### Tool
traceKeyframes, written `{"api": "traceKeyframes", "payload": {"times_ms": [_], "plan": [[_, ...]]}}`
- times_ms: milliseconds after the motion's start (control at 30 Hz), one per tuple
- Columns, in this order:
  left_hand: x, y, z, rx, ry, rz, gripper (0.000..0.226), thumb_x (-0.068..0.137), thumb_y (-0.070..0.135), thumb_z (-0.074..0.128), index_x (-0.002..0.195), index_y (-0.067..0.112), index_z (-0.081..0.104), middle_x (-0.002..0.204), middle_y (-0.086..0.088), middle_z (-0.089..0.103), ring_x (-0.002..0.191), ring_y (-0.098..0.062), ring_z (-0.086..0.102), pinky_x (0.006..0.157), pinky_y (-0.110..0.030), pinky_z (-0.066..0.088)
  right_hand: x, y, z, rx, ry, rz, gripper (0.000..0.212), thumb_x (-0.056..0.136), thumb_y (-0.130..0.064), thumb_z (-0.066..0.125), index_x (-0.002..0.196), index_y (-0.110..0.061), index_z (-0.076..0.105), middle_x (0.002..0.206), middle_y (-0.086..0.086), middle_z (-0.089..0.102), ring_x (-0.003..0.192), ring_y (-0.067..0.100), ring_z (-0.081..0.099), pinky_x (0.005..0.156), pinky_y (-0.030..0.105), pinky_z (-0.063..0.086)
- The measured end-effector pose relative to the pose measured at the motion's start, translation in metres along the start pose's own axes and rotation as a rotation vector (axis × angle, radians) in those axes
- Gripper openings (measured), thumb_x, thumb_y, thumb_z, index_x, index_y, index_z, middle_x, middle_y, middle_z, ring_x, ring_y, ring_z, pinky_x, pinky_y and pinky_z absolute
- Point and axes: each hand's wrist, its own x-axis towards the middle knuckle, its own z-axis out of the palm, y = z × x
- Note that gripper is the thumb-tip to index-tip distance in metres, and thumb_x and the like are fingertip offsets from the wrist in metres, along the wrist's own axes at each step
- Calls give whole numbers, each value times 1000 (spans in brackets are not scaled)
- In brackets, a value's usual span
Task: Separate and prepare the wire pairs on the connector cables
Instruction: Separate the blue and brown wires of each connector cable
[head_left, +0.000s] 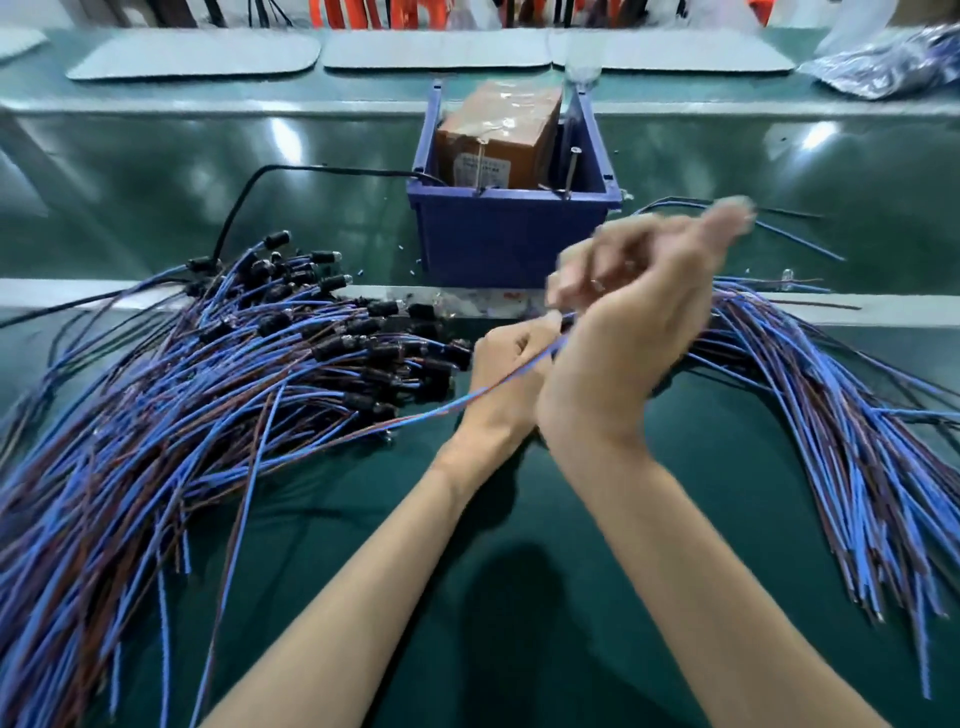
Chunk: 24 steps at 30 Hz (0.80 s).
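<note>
Above green mat (727, 415), wire pair (447, 408) within curled left-hand fingers (501, 353); right hand (634, 332) blurred, grip unclear

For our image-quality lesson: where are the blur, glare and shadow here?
Head view: motion blur smears the right hand; the left hand, gripping a wire pair, is sharper; glare streaks the green table; a dark shadow falls near the bottom edge.
</note>
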Motion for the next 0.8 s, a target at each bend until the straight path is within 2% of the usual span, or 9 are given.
{"api": "traceKeyframes", "payload": {"times_ms": [67,167,233,300,367,433,533,667,800], "plan": [[-1,5,-9,-52,-16,-46,41,84,19,52,45,30,50,42,16,43,45,1,37,49,-16,26,21,-11,-7,60,98,13,42,102,-39,29,67,-14,32,49,-6,34,35,11,36,39,16,28],[-14,16,-24,-182,-121,-53,12,78,19,56,76,29,62,61,15,55,56,-4,46,54,-23,41,35,-12,-28,-56,250,21,34,105,-31,33,75,-16,29,50,-10,32,39,8,29,38,20,23],[-26,17,-32,-223,-225,-85,24,75,14,60,95,28,62,73,12,56,66,-10,51,62,-35,47,26,-1,-44,-133,280,26,27,106,-28,31,85,-12,28,51,-11,31,40,9,28,39,21,23],[-37,11,-40,-202,-318,-87,38,74,11,64,108,26,59,83,8,56,72,-10,53,67,-31,48,20,7,-56,-165,245,45,24,105,-30,30,95,-9,27,53,-10,31,40,8,30,39,19,25],[-46,5,-49,-240,-365,-118,42,73,12,69,112,21,59,85,9,58,70,-9,55,68,-25,48,15,13,-62,-196,174,29,26,101,-32,32,95,-8,28,56,-11,34,39,8,32,39,18,28],[-52,0,-55,-298,-358,-163,41,70,21,72,109,17,61,83,7,61,67,-13,58,67,-27,50,8,18,-70,-276,89,-33,18,100,-28,32,89,-12,31,59,-14,38,41,7,34,42,17,31],[-53,-1,-58,-392,-317,-176,39,71,29,66,104,9,62,72,-1,61,56,-17,58,58,-21,47,0,25,-79,-366,-36,-100,9,100,-26,35,91,-25,37,64,-15,40,44,5,36,46,19,34],[-47,2,-55,-479,-182,-274,21,73,39,65,85,23,71,53,-1,53,43,-16,51,46,-23,44,-2,30,-85,-393,-125,-130,4,97,-30,38,96,-32,41,69,-14,44,47,2,39,47,20,35],[-42,0,-52,-551,-47,-340,9,76,28,71,79,20,70,53,3,53,41,-11,50,43,-19,44,0,27,-85,-415,-136,-134,5,99,-28,35,97,-30,39,67,-17,49,50,1,41,50,22,39]]}}
